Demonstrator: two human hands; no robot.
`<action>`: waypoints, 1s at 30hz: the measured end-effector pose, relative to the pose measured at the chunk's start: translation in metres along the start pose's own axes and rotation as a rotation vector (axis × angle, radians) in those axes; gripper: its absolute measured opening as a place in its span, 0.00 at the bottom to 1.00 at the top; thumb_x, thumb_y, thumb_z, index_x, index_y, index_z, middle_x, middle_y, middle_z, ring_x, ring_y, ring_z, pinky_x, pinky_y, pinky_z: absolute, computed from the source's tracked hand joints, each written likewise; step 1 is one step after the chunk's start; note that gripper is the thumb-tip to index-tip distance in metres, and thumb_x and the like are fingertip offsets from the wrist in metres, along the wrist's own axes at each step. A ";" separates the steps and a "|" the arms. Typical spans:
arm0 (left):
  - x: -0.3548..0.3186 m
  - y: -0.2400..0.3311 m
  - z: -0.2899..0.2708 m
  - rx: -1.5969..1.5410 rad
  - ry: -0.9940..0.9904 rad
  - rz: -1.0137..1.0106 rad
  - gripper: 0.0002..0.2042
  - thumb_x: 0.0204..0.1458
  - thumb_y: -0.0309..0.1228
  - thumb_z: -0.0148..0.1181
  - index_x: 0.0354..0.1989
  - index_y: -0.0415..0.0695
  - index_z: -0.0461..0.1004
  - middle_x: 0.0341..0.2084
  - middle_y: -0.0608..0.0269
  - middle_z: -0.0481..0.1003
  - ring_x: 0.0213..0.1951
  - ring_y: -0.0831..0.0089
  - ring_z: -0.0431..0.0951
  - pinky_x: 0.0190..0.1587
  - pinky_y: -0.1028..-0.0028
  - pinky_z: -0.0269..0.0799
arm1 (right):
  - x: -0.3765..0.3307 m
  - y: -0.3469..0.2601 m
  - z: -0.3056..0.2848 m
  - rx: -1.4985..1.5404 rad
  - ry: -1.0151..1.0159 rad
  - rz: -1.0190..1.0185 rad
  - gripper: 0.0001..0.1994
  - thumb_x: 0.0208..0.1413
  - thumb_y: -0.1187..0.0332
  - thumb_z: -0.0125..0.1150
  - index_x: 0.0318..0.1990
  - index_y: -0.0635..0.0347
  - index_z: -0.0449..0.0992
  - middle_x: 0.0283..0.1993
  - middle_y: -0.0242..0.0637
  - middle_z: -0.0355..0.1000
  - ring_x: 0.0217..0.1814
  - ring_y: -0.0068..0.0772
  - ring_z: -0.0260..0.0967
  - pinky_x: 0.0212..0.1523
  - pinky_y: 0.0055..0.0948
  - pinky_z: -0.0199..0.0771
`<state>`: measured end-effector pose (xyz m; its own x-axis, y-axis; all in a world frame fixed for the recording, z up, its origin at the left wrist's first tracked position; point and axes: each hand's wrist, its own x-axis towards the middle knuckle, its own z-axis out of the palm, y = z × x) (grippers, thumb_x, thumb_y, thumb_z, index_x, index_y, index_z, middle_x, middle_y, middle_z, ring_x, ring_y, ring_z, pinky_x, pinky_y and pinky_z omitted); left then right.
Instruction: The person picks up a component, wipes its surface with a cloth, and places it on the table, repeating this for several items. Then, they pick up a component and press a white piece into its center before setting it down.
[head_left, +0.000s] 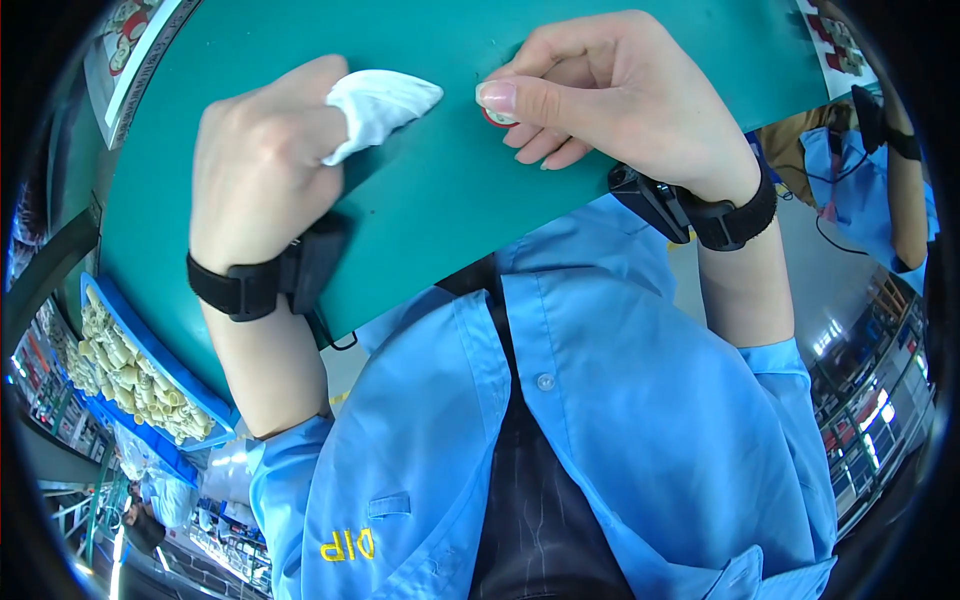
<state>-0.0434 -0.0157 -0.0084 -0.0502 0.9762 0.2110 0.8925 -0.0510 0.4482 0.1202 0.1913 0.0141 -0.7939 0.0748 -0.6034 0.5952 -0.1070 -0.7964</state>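
Note:
My left hand (268,150) is closed above the green table, its fingers curled. A white cloth (380,108) wraps around its finger and ends in a point toward the right. My right hand (610,95) pinches a small round part (498,118) with a red rim and a pale face between thumb and fingers. The thumb covers much of that part. A short gap lies between the cloth's tip and the round part. Both wrists wear black straps with a small black device.
The green tabletop (420,220) lies under both hands. A blue bin (165,355) of cream-coloured tubular pieces stands at the left. Red-rimmed parts lie on a white-edged tray (150,65) at far left. Another person's blue-sleeved arm (905,190) shows at right.

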 end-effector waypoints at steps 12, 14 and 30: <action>0.000 0.005 -0.004 -0.015 0.004 -0.013 0.09 0.26 0.19 0.61 0.19 0.43 0.71 0.23 0.63 0.68 0.22 0.61 0.73 0.20 0.63 0.64 | -0.004 0.017 0.001 -0.190 0.043 -0.187 0.16 0.64 0.58 0.65 0.49 0.62 0.82 0.34 0.38 0.81 0.33 0.25 0.81 0.30 0.22 0.81; -0.002 0.000 -0.015 0.067 0.004 -0.035 0.09 0.25 0.20 0.62 0.18 0.44 0.69 0.22 0.63 0.67 0.21 0.61 0.72 0.19 0.63 0.63 | -0.003 0.015 0.001 -0.188 0.046 -0.181 0.16 0.64 0.58 0.65 0.49 0.62 0.83 0.34 0.38 0.81 0.33 0.25 0.81 0.30 0.22 0.81; 0.007 0.024 0.009 -0.116 0.032 0.086 0.10 0.22 0.21 0.61 0.15 0.44 0.65 0.20 0.62 0.64 0.20 0.61 0.71 0.17 0.62 0.60 | -0.003 0.013 0.004 -0.158 0.022 -0.192 0.16 0.63 0.57 0.66 0.44 0.62 0.83 0.32 0.35 0.80 0.31 0.22 0.78 0.28 0.19 0.77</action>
<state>-0.0184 -0.0086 -0.0043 0.0084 0.9602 0.2793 0.8361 -0.1600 0.5248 0.1302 0.1854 0.0057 -0.8923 0.1007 -0.4400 0.4474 0.0676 -0.8918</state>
